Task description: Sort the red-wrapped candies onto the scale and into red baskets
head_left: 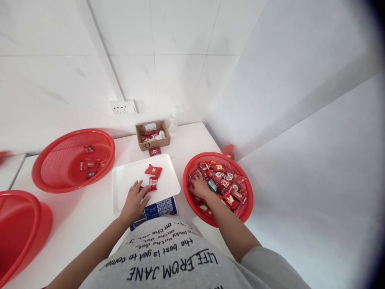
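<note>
My left hand lies over the white tray, fingers stretched out, its tips beside a small red packet. Another red packet is just beyond it on the tray. Beneath the tray shows the blue keypad of a scale. At the right, my right hand reaches into a round red basket. Its fingers look spread among the heaped red snack packets, where the tips are partly hidden. A green packet lies close to that hand.
A cardboard box with red packets stands near the wall, a red packet before it. Beside it is a clear plastic item. On the left are a red basket holding several packets and another red basket.
</note>
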Action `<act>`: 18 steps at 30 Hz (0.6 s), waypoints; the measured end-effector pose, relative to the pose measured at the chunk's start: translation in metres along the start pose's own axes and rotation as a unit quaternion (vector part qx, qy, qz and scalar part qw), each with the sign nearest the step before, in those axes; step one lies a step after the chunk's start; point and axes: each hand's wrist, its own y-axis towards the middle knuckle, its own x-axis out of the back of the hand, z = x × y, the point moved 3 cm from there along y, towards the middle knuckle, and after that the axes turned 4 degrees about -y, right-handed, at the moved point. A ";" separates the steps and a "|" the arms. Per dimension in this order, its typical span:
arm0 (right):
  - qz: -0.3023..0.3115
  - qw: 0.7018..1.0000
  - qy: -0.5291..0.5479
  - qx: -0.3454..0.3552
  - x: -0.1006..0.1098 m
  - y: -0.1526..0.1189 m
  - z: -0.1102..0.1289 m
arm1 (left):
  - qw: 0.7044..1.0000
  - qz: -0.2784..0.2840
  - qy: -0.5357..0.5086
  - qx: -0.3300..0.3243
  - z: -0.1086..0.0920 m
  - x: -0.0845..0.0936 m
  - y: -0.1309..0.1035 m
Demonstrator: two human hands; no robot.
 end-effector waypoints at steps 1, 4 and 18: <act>0.010 1.000 -0.004 0.003 0.001 -0.006 -0.001 | 1.000 -0.004 -0.003 -0.001 0.000 0.000 -0.001; 0.043 0.999 -0.014 0.004 0.003 -0.018 -0.005 | 1.000 -0.012 -0.009 -0.007 -0.001 0.000 -0.002; 0.024 0.995 0.008 -0.092 -0.010 -0.003 0.002 | 1.000 0.007 0.007 -0.007 -0.003 -0.004 -0.009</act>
